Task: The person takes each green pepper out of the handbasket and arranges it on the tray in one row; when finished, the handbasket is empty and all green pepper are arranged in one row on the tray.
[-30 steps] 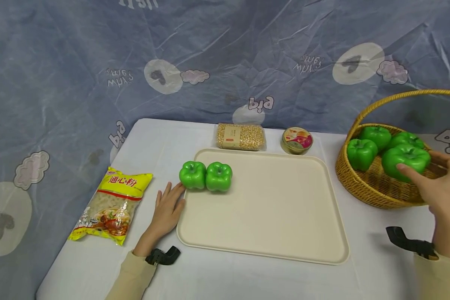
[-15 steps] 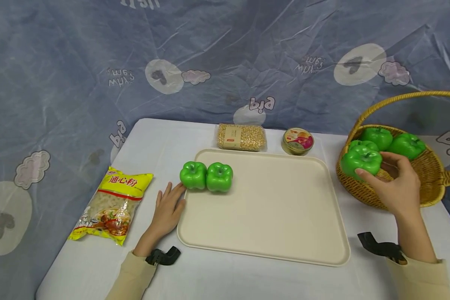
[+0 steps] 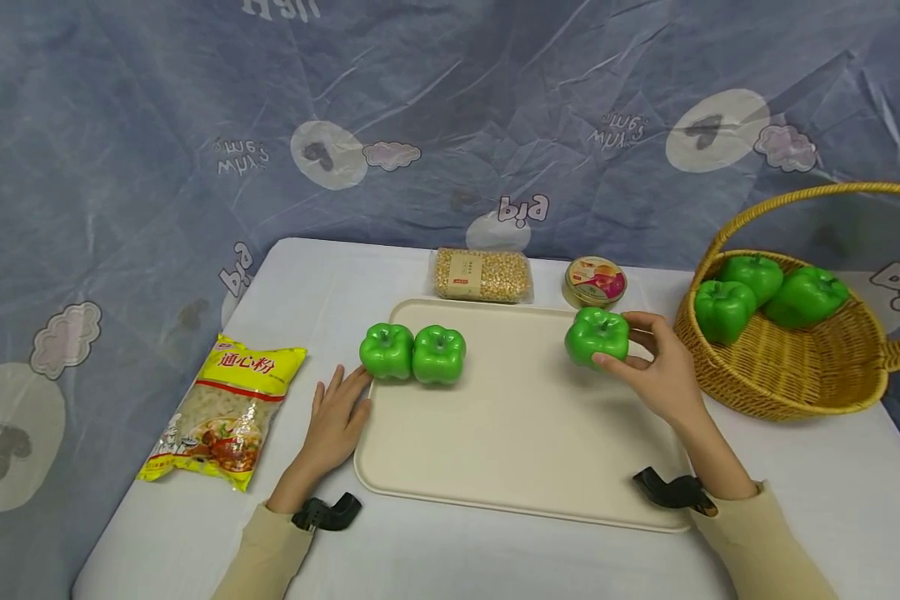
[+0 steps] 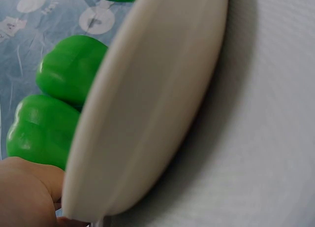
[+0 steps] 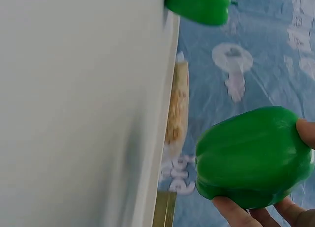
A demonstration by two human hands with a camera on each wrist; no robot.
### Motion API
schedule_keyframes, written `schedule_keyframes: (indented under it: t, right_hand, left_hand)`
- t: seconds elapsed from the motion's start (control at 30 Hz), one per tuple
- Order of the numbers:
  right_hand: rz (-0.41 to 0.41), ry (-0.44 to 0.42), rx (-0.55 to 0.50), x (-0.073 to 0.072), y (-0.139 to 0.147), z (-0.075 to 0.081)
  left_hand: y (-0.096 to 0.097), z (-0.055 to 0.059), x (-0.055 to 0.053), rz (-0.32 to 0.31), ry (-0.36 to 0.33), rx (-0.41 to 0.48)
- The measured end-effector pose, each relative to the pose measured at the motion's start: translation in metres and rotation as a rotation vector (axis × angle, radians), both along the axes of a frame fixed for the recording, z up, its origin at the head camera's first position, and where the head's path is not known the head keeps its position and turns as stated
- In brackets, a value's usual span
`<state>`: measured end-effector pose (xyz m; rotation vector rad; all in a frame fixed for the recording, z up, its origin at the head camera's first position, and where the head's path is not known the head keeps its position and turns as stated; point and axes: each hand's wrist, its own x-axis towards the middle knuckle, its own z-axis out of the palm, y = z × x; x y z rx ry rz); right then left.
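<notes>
In the head view my right hand (image 3: 663,371) grips a green bell pepper (image 3: 597,337) between thumb and fingers, over the right part of a cream tray (image 3: 525,442). The right wrist view shows that held bell pepper (image 5: 251,158) raised above the tray surface. Two more green peppers, a left one (image 3: 386,351) and a right one (image 3: 438,354), sit side by side at the tray's upper left. My left hand (image 3: 335,421) rests at the tray's left edge, fingers extended, fingertips close to the left pepper. Whether they touch it I cannot tell.
A wicker basket (image 3: 832,392) with a tall handle and three green peppers (image 3: 723,310) stands at the right. Behind the tray lie a pack of corn kernels (image 3: 482,275) and a round tin (image 3: 595,282). A yellow pasta bag (image 3: 225,408) lies at the left.
My right hand has lifted the bell pepper out of the basket and carried it leftward over the tray. The left hand has stayed in place.
</notes>
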<state>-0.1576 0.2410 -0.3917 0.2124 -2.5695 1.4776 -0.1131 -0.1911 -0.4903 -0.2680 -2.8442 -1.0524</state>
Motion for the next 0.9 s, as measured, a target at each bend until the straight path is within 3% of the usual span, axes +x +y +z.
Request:
schedule_keyframes:
  t: [0.43, 0.7, 0.9]
  right_hand:
    - [0.269, -0.037, -0.114, -0.012, -0.068, -0.011]
    - [0.318, -0.161, -0.11, -0.017, -0.088, -0.018]
    - [0.337, -0.208, -0.084, -0.022, -0.09, -0.025]
  left_hand:
    - [0.0, 0.0, 0.0, 0.003, 0.006, -0.001]
    - [0.001, -0.002, -0.001, 0.014, -0.006, -0.001]
    - [0.0, -0.002, -0.001, 0.012, -0.011, 0.006]
